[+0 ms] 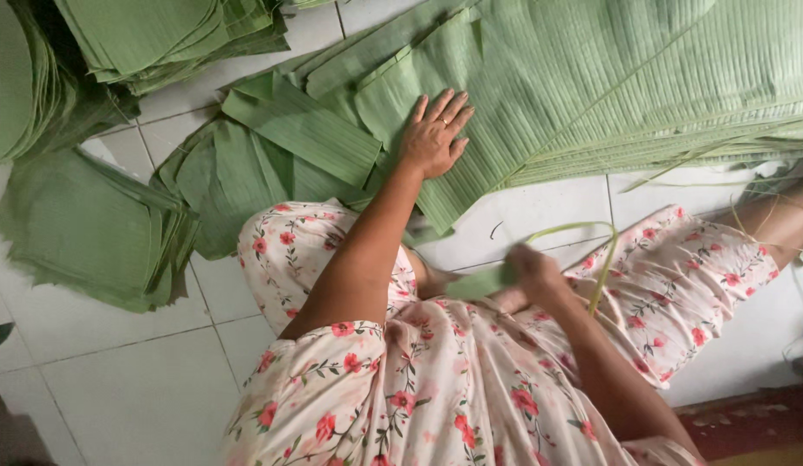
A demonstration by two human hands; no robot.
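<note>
My left hand [434, 134] lies flat, fingers spread, on a large green banana leaf [591, 86] spread over the white tiled floor. My right hand [532, 269] is down by my lap, blurred, closed on a narrow green strip of leaf [481, 283] with a thin curved leaf rib [601, 255] looping beside it. My lap is covered by a floral pink dress.
Cut leaf pieces [285, 142] overlap to the left of my left hand. A stack of squarish leaf sheets [91, 229] lies at the left, and more stacks [160, 34] sit at the top left. Bare white tiles [134, 380] show at lower left.
</note>
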